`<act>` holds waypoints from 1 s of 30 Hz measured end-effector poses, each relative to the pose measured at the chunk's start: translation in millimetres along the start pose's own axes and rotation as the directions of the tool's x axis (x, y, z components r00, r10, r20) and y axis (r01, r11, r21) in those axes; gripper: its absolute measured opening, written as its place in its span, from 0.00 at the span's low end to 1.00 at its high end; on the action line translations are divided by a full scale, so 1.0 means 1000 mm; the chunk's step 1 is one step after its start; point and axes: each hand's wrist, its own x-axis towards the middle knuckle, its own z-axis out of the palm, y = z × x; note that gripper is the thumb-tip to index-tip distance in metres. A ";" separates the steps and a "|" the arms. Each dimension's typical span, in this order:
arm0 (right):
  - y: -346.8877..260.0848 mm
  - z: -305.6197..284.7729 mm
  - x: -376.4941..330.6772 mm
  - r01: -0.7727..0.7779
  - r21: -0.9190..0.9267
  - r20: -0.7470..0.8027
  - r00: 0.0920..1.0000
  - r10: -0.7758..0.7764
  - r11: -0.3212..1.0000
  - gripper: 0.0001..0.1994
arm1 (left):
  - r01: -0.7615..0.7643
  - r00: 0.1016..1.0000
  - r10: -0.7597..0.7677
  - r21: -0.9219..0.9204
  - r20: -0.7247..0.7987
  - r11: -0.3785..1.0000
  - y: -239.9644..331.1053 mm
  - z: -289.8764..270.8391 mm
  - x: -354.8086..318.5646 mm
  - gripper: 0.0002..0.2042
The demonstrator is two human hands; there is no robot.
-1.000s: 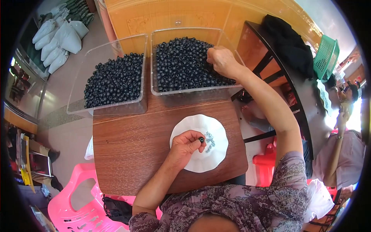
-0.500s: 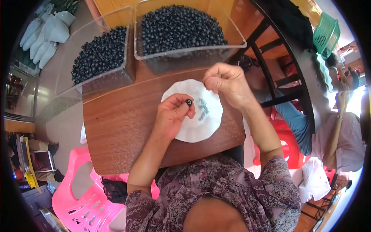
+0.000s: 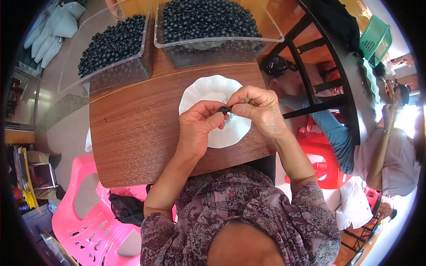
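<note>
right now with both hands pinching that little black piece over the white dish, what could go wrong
The small black piece is pinched only at the fingertips of the left hand and right hand; it could slip and bounce off the white dish. The dish sits near the wooden table edge, so a forearm nudge might tip it. The heaped right bin could spill if bumped.

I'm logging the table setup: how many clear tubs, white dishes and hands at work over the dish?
Clear tubs of black beads: 2 (left tub, right tub)
White dish: 1
Hands: 2 (left hand, right hand), pinching one black bead
Total: 5
</note>
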 end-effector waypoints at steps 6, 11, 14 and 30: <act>0.000 0.004 -0.003 -0.017 0.030 0.008 1.000 0.017 0.999 0.08 | -0.003 1.000 0.003 -0.027 -0.016 1.000 0.000 0.001 -0.003 0.09; 0.000 0.010 -0.011 -0.010 0.075 -0.011 1.000 0.011 0.997 0.07 | 0.022 1.000 -0.023 -0.061 -0.014 0.998 -0.001 0.002 -0.006 0.09; 0.006 0.009 -0.013 -0.012 0.082 -0.043 0.999 0.015 0.997 0.07 | 0.038 0.999 -0.039 -0.089 -0.010 0.995 -0.001 0.000 -0.007 0.09; 0.023 0.000 -0.015 0.013 0.061 -0.120 0.993 -0.005 0.998 0.05 | 0.007 0.999 -0.006 0.031 -0.044 0.999 -0.007 0.002 -0.011 0.09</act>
